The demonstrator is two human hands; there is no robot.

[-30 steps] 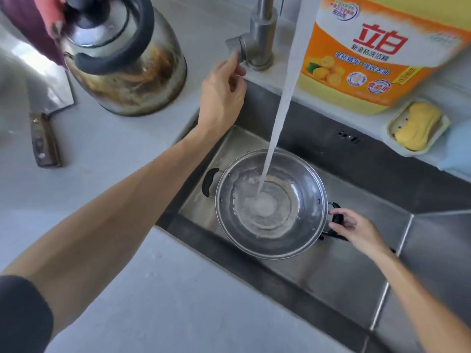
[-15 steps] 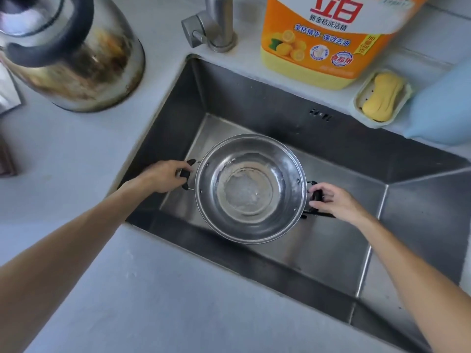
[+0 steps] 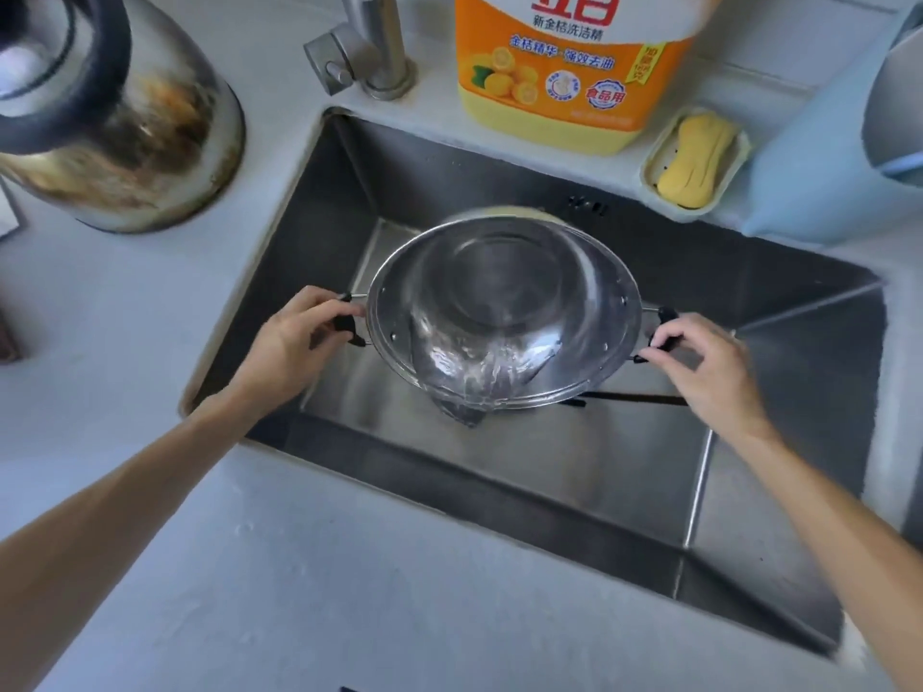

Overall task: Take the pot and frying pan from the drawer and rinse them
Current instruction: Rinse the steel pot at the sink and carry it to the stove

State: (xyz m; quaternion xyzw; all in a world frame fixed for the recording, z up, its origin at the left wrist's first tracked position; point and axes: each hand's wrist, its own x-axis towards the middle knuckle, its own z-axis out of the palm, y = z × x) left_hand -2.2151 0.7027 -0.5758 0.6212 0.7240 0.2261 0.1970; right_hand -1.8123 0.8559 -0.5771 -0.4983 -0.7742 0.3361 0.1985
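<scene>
A shiny steel pot [image 3: 504, 292] with two black handles is held over the steel sink [image 3: 574, 472], tilted toward me. Water spills over its near rim in a sheet and falls into the basin. My left hand [image 3: 294, 337] grips the pot's left handle and my right hand [image 3: 699, 362] pinches the right handle. A thin dark handle [image 3: 644, 399] lies on the sink floor under the pot; what it belongs to is hidden. The tap [image 3: 369, 47] stands behind the sink with no water running.
A scorched steel kettle [image 3: 115, 112] stands on the counter at the left. Behind the sink are an orange detergent bottle [image 3: 569, 67], a yellow soap in a dish [image 3: 696, 159] and a pale blue object [image 3: 819, 157]. Grey countertop [image 3: 299, 581] runs along the near side.
My left hand left the tap lever and took the pot's left handle. The water stream stopped. Both hands lifted the pot and tipped it toward me, so the water pours out.
</scene>
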